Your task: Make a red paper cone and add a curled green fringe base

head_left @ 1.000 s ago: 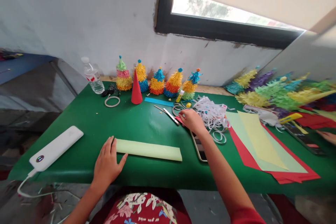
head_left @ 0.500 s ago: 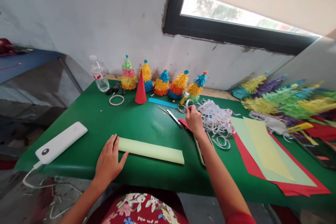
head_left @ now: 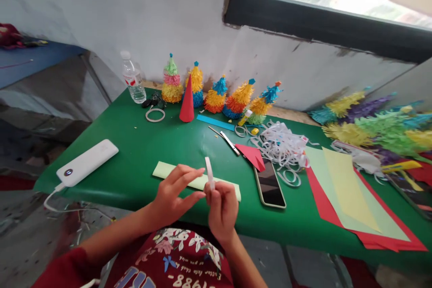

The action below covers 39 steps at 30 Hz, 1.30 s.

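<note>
With my right hand [head_left: 222,209], I pinch the lower end of a narrow white strip [head_left: 209,172] between the thumb and the bent fingers, and the strip stands up almost straight from them. My left hand [head_left: 177,193] is partly open, its thumb apart from the fingers; its fingertips are just beside the strip, but I cannot tell if they touch it. Behind and partly under my hands, the long pale green paper [head_left: 164,169] lies on the green bench [head_left: 131,162]. To the right of it there is a phone [head_left: 272,189], and a folded red paper [head_left: 251,155] lies over its top edge. Further back I see a slim metal tool [head_left: 230,143], a blue strip [head_left: 216,123] and an upright red cone [head_left: 187,105]. A tangled white pile [head_left: 280,144] is behind the phone, and the coloured sheets [head_left: 337,180] lie to its right. The white power bank [head_left: 89,162] is well apart, on the left side.
</note>
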Tool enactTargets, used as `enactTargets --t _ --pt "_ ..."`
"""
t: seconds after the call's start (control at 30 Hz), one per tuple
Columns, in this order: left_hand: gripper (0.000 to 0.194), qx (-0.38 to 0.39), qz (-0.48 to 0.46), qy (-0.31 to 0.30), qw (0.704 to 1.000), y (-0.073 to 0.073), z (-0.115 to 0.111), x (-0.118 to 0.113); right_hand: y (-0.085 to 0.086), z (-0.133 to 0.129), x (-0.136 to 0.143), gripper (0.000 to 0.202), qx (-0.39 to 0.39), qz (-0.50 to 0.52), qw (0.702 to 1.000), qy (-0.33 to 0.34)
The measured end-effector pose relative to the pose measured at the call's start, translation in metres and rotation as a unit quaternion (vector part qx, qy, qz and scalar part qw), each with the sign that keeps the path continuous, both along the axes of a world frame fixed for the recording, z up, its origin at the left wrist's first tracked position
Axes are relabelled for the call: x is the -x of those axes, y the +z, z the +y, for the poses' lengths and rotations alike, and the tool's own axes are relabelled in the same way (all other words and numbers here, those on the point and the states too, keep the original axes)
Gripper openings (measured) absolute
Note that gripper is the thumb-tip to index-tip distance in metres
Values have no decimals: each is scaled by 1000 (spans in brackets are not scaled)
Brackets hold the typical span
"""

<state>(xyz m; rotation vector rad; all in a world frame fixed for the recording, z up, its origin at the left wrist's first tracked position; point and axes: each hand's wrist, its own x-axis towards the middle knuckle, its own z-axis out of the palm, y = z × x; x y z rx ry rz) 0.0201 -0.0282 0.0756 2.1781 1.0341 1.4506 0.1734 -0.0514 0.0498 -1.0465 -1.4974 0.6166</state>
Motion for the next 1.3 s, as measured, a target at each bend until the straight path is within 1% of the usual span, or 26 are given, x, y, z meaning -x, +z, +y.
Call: enactTargets --t 0.07,0.13,0.27,0.37,0.43,0.57,0.67,0.73,0.83,0.9,0.93,1.0,1.1,1.2,1.3 --pt "30 12 -54 -17 998 5 -6 -9 -3 -11 6 7 -30 -55 998 -17" --pt "21 29 -89 -18 995 7 -11 -12 -4 -16 6 13 -59 -106 992 -25" --pt "17 40 -110 -1 993 5 -17 -9 -6 -17 4 26 -116 -172 978 -9" --pt "17 27 -129 19 991 0 -19 -7 -9 -15 5 32 -156 -191 969 -4" --pt "18 16 -147 28 989 -4 -20 -8 -10 -14 6 33 -165 -193 967 -5" --pt "17 18 -173 18 985 -10 -20 -11 -10 -10 7 32 -178 -196 964 -2" --pt "14 65 -180 6 981 -12 -18 -7 -8 -6 6 31 -197 -213 957 6" --pt "11 119 -172 -24 978 -11 -14 0 -7 -4 4 30 -210 -235 949 14" --pt "11 188 -134 -77 970 -9 -9 12 -8 -2 3 27 -221 -267 938 27" --pt "11 201 -104 -88 970 -10 -7 18 -10 -2 4 24 -223 -283 932 31" --pt "11 197 -90 -83 973 -12 -8 20 -12 -2 5 24 -222 -291 930 30" --pt "11 166 -63 -47 983 -20 -11 21 -16 -2 7 22 -217 -309 926 22" --pt "11 79 -29 32 996 -36 -21 18 -21 -3 11 19 -207 -342 916 13" --pt "15 12 -24 82 996 -52 -29 17 -24 -1 12 14 -214 -381 899 17" --pt "15 5 -32 146 989 -61 -25 25 -26 8 13 6 -228 -417 880 22"
